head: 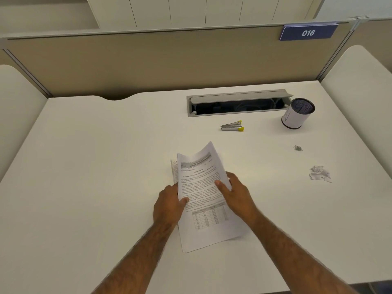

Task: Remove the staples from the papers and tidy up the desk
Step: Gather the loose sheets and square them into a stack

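A stack of printed papers (203, 209) is held between both hands near the middle of the white desk (95, 166). My left hand (169, 205) grips its left edge and my right hand (235, 194) grips its right edge. The top of the stack curls upward off the desk. A silver staple remover with yellow tips (232, 126) lies beyond the papers, apart from both hands. A small heap of pulled staples (298, 148) sits to the right. Torn paper scraps (319, 174) lie near the right edge.
A white cylindrical cup with a dark mesh inside (297, 114) stands at the back right. An open cable tray (237, 105) is sunk into the desk behind the staple remover. A beige partition with a blue "016" sign (308, 32) closes off the back.
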### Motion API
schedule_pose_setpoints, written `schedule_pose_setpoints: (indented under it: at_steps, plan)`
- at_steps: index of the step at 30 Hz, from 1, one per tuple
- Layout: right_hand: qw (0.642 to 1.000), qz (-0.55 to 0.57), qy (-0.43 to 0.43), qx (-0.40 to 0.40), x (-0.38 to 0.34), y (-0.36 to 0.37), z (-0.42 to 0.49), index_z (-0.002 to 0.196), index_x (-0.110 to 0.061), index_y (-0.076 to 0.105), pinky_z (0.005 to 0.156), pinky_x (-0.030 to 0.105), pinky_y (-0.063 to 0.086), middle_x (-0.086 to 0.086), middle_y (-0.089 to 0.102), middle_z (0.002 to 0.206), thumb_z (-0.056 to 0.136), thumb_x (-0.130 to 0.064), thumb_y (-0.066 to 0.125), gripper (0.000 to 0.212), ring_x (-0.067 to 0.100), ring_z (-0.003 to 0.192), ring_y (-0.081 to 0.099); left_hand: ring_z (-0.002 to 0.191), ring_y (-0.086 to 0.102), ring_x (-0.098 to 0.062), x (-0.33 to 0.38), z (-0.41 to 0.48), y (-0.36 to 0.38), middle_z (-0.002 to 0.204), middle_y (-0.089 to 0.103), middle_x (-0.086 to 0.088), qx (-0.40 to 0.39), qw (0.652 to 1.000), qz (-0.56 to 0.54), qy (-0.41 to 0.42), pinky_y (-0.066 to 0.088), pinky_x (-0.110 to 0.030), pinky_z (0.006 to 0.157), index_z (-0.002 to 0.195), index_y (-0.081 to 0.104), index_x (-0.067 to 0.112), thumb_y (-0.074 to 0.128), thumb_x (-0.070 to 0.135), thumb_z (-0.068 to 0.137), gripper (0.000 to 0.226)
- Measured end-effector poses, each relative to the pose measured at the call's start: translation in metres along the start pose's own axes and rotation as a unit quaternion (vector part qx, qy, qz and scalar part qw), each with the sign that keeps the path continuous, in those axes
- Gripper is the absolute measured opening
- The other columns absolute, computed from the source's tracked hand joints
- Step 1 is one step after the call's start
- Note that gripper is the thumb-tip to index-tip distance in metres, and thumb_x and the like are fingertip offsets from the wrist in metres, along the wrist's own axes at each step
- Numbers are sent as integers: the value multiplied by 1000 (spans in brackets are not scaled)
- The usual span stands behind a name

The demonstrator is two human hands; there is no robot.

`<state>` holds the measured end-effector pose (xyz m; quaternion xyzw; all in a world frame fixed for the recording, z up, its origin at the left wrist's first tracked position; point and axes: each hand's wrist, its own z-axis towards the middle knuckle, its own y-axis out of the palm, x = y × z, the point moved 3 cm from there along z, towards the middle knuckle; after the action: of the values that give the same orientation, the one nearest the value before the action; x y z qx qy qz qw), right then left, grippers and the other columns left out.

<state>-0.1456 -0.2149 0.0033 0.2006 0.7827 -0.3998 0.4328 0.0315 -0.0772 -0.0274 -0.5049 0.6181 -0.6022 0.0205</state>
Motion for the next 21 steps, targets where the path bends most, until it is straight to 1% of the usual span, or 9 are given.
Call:
schedule_pose_setpoints:
  at_steps: [3, 6, 8, 10, 13, 15, 18, 20, 21]
  plan:
    - [982, 152, 96, 65, -2, -16, 7, 135, -26, 50, 87, 39, 56, -3, 60, 128, 85, -51, 70, 60, 19, 107, 65, 99, 66, -16, -1, 0, -3, 114, 66, 2, 5, 1000, 0, -2, 62, -40, 84, 131, 63, 25, 74, 43, 89, 47]
    - [945, 262, 194, -4, 5, -26, 17, 125, -15, 57, 88, 49, 56, 9, 71, 114, 77, -55, 77, 66, 29, 100, 70, 101, 56, -14, -1, -1, -4, 106, 57, 5, 7, 1000, 6, -11, 59, -39, 85, 129, 62, 24, 74, 42, 90, 44]
    - [941, 261, 201, -73, 0, -28, 18, 117, -6, 62, 81, 46, 59, 12, 76, 102, 85, -41, 74, 49, 28, 89, 74, 104, 49, -12, -1, -1, -5, 111, 57, 1, 7, 1000, 20, -18, 57, -39, 88, 131, 60, 24, 73, 43, 90, 46]
    - [953, 206, 187, -116, -5, -24, 18, 116, -8, 65, 73, 40, 60, 7, 78, 99, 91, -24, 69, 30, 25, 87, 76, 106, 47, -12, 0, -1, -5, 116, 57, -2, 5, 999, 27, -23, 56, -39, 90, 132, 59, 24, 73, 45, 89, 49]
    - [965, 147, 167, -140, -4, -13, 19, 120, -11, 65, 76, 42, 62, 6, 76, 109, 91, -9, 64, 29, 26, 93, 75, 106, 46, -11, 0, 1, -6, 116, 55, -1, 4, 1000, 17, -20, 55, -38, 91, 132, 59, 24, 75, 44, 88, 51]
    - [964, 163, 159, -139, -4, -11, 19, 121, -6, 65, 80, 46, 62, 10, 74, 113, 91, -1, 60, 30, 28, 95, 74, 110, 50, -15, 0, 3, -6, 113, 52, 1, 8, 1000, -2, -18, 55, -38, 90, 129, 60, 23, 78, 43, 86, 51]
    - [951, 240, 126, -150, -8, -20, 17, 124, -3, 62, 93, 56, 55, 13, 73, 117, 92, 1, 59, 33, 35, 103, 71, 117, 60, -23, -5, 8, -15, 120, 57, 1, 30, 983, -165, -72, 53, -37, 93, 139, 54, 21, 83, 41, 83, 66]
    - [937, 297, 96, -159, -15, -31, 17, 128, -4, 61, 99, 58, 50, 16, 70, 123, 93, -1, 60, 35, 38, 110, 68, 118, 64, -25, -4, 9, -26, 132, 62, -3, -8, 919, -370, -134, 51, -38, 98, 148, 47, 19, 78, 39, 88, 70]
    - [931, 318, 82, -161, -20, -36, 15, 130, -5, 60, 100, 57, 50, 17, 68, 125, 94, -3, 60, 36, 39, 113, 66, 119, 66, -27, 1, 9, -32, 136, 64, -6, -55, 877, -458, -136, 50, -42, 103, 146, 51, 18, 74, 38, 92, 62]
